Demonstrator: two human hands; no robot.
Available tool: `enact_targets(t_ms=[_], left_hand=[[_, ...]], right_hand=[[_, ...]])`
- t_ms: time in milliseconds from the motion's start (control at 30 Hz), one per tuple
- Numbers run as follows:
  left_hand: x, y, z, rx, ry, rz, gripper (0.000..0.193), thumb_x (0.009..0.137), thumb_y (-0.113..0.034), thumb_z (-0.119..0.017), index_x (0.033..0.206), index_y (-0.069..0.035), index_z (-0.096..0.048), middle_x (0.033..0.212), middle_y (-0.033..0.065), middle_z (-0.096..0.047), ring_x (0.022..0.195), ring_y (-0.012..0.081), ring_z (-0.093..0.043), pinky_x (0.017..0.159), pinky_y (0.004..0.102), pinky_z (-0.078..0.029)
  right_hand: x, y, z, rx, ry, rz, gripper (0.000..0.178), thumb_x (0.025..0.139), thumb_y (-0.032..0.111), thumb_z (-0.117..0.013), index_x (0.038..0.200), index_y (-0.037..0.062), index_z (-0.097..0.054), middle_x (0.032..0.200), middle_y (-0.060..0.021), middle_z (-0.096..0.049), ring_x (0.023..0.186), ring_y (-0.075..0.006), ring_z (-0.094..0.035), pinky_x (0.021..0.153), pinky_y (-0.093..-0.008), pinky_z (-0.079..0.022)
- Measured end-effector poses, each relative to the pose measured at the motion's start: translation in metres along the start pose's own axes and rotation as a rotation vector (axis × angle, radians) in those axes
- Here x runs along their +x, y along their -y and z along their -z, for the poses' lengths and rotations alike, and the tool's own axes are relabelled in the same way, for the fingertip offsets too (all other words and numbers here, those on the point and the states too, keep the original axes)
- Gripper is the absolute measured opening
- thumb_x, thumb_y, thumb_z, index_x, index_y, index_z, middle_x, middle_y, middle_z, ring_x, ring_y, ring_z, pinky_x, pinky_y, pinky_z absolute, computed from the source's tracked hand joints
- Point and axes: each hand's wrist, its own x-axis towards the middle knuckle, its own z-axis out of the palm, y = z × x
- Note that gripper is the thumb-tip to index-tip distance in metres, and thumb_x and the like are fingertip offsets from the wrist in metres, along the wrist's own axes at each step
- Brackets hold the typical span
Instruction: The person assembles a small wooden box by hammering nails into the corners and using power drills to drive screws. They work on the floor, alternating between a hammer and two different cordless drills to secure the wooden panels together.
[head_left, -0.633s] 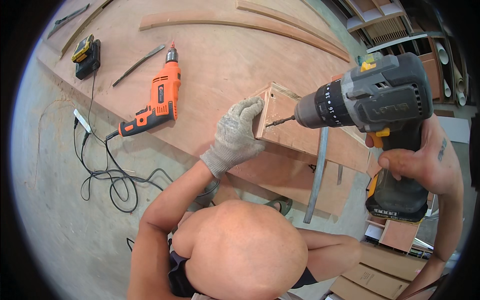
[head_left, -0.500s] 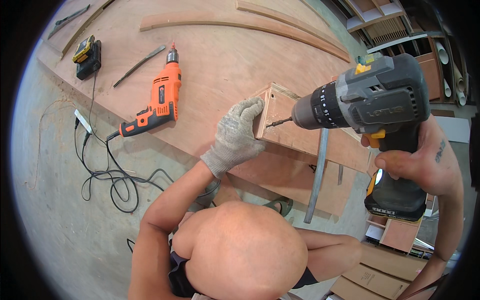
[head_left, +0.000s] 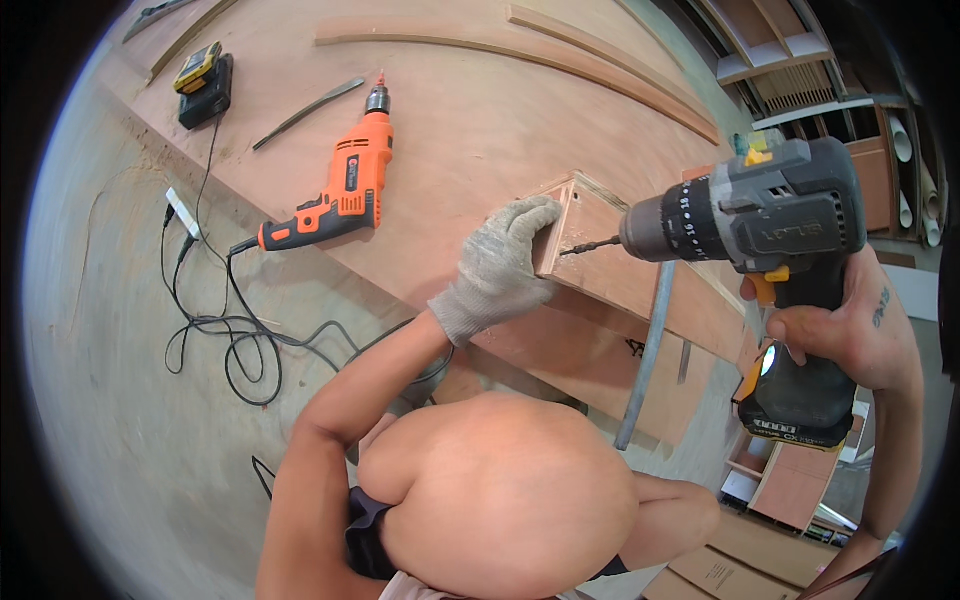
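Observation:
My right hand [head_left: 868, 325] is bare and wrapped round the handle of a grey and black cordless drill [head_left: 785, 195], a finger by its yellow trigger. The drill lies level, pointing left. Its thin dark bit [head_left: 592, 247] meets the face of a wooden box [head_left: 612, 232] near the lower left corner, with pale shavings around it. In a grey knit glove, my left hand [head_left: 503, 262] grips the left end of that box, fingers over the end board and thumb below. A small dark hole shows near the box's upper corner.
An orange corded drill [head_left: 355, 175] lies on the plywood table [head_left: 455, 120], beside a metal chisel-like tool [head_left: 308, 113] and a black and yellow battery charger [head_left: 205, 95]. Wooden strips [head_left: 430, 35] lie at the back. A grey metal bar [head_left: 648, 355] juts over the near edge. Cables [head_left: 250, 350] coil on the floor.
The whole view has shifted, so everything sits slightly farther right. The bit stays against the same corner of the box, and both hands keep their holds.

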Motion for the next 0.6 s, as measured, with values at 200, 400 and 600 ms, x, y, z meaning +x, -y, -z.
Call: enact_targets(t_ms=[200,400,600], left_hand=[[-0.009,0.003,-0.005,-0.063,-0.066,-0.045,0.071,0.061,-0.005,-0.083,0.129,-0.007,-0.061,0.13,0.0164,-0.063,0.12,0.0354,-0.064,0.1,0.0427,-0.054],[-0.011,0.01,-0.003,-0.046,-0.1,-0.085,0.063,0.065,-0.001,-0.082,0.124,-0.006,-0.061,0.13,0.0168,-0.063,0.12,0.0372,-0.063,0.101,0.0428,-0.053],[-0.009,0.009,-0.012,-0.134,-0.134,-0.125,0.068,0.063,0.004,-0.078,0.127,-0.004,-0.06,0.131,0.0161,-0.063,0.12,0.0363,-0.063,0.1,0.0415,-0.054]], right_hand=[[0.0,-0.011,-0.004,0.014,-0.042,0.129,0.053,0.073,-0.007,-0.076,0.124,-0.0018,-0.061,0.105,-0.0112,-0.071,0.077,-0.0132,-0.065,0.065,-0.0293,-0.052],[0.016,-0.039,0.011,0.121,0.018,0.175,0.058,0.069,-0.002,-0.078,0.125,-0.0034,-0.06,0.105,-0.0122,-0.071,0.063,-0.0127,-0.06,0.059,-0.0284,-0.049],[0.014,-0.135,0.026,0.161,-0.377,0.259,0.049,0.078,0.002,-0.075,0.125,-0.0036,-0.061,0.103,-0.0129,-0.072,0.074,-0.0184,-0.067,0.069,-0.0322,-0.055]])
